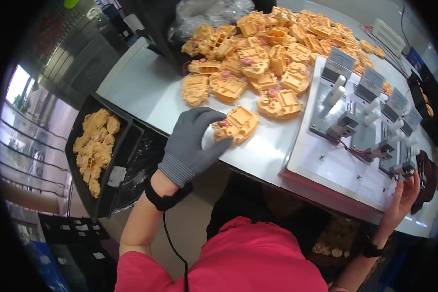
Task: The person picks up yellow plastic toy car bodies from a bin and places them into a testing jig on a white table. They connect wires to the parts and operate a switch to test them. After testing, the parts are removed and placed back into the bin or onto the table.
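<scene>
In a grey knit glove, my left hand (192, 143) is closed on the near left side of a yellow-orange plastic housing (239, 124). This housing has moulded ribs and a small pink piece at its left, and sits at the front part of the white table. At the far right, my bare right hand (403, 197) reaches up to the fixture's front corner. Its fingers are stretched and apart, with their tips at a small metal block (403, 168) on the fixture; the contact is partly hidden.
A large heap of similar housings (272, 51) covers the back of the table (131, 92). The white fixture board (333, 168) carries metal blocks, white posts and red-black wires. To the left, a black bin (124, 160) holds more housings. Clear plastic bags (204, 14) lie behind.
</scene>
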Tool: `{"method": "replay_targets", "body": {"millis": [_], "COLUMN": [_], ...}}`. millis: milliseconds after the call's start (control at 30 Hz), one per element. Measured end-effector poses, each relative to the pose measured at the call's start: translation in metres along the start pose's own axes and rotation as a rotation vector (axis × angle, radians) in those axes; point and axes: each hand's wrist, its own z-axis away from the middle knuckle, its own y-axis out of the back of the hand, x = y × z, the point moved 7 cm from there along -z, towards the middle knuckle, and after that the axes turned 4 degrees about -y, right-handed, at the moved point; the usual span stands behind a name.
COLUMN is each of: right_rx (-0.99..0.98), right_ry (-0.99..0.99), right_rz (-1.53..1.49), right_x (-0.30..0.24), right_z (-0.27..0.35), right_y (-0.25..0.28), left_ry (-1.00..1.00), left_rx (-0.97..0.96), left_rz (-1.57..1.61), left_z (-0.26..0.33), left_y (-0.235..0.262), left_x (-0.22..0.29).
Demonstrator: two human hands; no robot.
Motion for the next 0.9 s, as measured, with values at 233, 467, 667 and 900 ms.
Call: {"method": "replay_targets", "body": {"millis": [233,467,667,900], "right_rx": [0.350,0.071,-0.277,-0.411], "right_ry": [-0.055,0.063,-0.133,-0.194], "right_rz": [0.216,0.025,-0.187,-0.222], "right_x": [-0.042,-0.083,-0.103,-0.100], "right_z": [0.013,0.047,0.038,0.022], "right_y": [0.010,-0.037,-0.126,-0.177], "left_ry": [0.028,0.227,0.556,0.565], "left_rx": [-0.120,0.005,-0.153,-0.182], "left_rz": [-0.020,0.544,1.451,2.022], "left_z": [-0.003,0.011,0.029,0.012], "left_y": [-0.054,-0.049,-0.050,-0.047], "left_x": [-0.006,-0.023,-0.005,0.028]}}
